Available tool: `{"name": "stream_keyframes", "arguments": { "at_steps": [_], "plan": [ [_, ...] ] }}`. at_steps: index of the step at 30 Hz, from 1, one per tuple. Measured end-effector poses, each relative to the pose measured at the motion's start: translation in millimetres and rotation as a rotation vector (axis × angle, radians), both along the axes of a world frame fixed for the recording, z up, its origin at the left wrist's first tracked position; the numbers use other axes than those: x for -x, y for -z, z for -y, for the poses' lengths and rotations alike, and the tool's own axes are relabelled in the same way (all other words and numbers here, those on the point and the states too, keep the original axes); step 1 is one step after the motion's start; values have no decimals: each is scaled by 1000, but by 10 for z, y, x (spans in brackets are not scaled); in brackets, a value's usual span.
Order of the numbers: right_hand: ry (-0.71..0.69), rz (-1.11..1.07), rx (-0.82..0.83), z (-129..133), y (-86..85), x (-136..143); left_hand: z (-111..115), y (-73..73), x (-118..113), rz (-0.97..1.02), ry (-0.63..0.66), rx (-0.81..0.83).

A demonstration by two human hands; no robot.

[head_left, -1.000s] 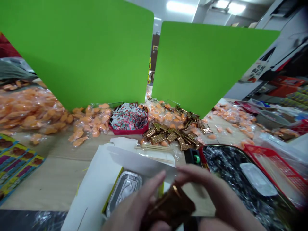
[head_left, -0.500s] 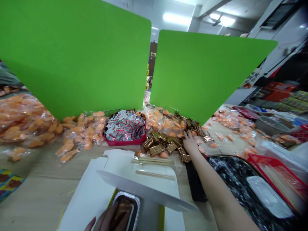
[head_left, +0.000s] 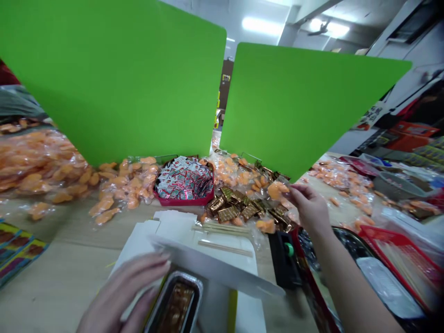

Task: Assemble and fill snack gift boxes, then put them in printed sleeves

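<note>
My right hand (head_left: 310, 206) is closed in a pinch on a clear plastic packet with an orange piece inside (head_left: 277, 189), lifted just over the heap. Below it lie gold-brown wrapped sachets (head_left: 239, 203) and more orange packets. My left hand (head_left: 126, 291), slightly blurred, is over the left side of an open white carton (head_left: 138, 236), its fingers stretched and the thumb apart. The fingertips are near the carton's raised flap (head_left: 222, 268); whether they touch it, I cannot tell. Inside the carton sits a foil tray (head_left: 199, 296) with glossy brown food (head_left: 175, 307).
A red basket (head_left: 183, 202) full of small printed sachets stands behind the carton. Wrapped chopsticks (head_left: 225, 247) lie behind the flap. Green panels (head_left: 138, 83) rise at the back. A black tape dispenser (head_left: 284, 261) and a red basket (head_left: 395, 259) are at right.
My right hand has risen from the gold-brown sachets and moved right, now with an orange packet in its fingers. My left hand has moved left and up, off the foil tray.
</note>
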State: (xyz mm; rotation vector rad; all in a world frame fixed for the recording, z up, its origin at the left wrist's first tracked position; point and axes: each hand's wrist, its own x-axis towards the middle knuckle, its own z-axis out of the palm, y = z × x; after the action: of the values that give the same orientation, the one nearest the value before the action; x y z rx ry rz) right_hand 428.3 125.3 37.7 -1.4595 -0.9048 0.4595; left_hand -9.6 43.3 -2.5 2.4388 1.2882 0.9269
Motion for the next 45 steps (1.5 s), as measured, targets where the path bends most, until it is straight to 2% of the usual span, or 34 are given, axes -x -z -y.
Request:
{"name": "stream_keyframes", "arguments": {
  "at_steps": [2,4,5,7,9,10,12,14,17,20,24,26,28,31,35,38,40,42,45],
  "plan": [
    [-56,-239,-114,116,-300,259,-217,-582,-302,172,51,19],
    [-123,-312,-163,207,-589,533,-460,-1039,-735,254,178,99],
    [-166,-325,-177,246,-722,657,-587,-1191,-965,256,248,128],
    [-242,-336,-212,311,-951,842,-832,-1332,-1372,189,391,171],
    [-222,-340,-325,356,-1106,907,-1022,-1317,-1632,104,517,301],
    [-164,-344,-410,371,-1145,893,-1083,-1284,-1690,59,559,362],
    [9,-389,-545,380,-1137,806,-1129,-1229,-1680,18,593,462],
    [123,-473,-547,361,-1023,711,-1095,-1226,-1568,57,560,523],
    [53,-568,-387,279,-787,719,-988,-1274,-1454,112,574,629],
    [-56,-583,-328,164,-689,904,-909,-1241,-1588,123,693,686],
    [-78,-628,-361,72,-863,1060,-875,-1097,-1886,263,768,885],
    [-21,-605,-429,73,-971,1013,-865,-1087,-1902,316,761,955],
    [46,-553,-522,99,-1008,927,-855,-1142,-1809,347,732,925],
    [128,-454,-520,141,-885,862,-832,-1271,-1610,353,693,857],
    [232,-330,-366,120,-568,919,-732,-1355,-1483,287,597,867],
    [273,-279,-301,63,-406,836,-564,-1398,-1375,282,561,896],
    [318,-235,-214,59,-352,690,-418,-1447,-1210,223,587,874],
    [319,-181,-89,113,-327,556,-274,-1478,-999,235,549,800],
    [189,-61,91,314,-326,550,-92,-1414,-766,423,360,639]
  ]
}}
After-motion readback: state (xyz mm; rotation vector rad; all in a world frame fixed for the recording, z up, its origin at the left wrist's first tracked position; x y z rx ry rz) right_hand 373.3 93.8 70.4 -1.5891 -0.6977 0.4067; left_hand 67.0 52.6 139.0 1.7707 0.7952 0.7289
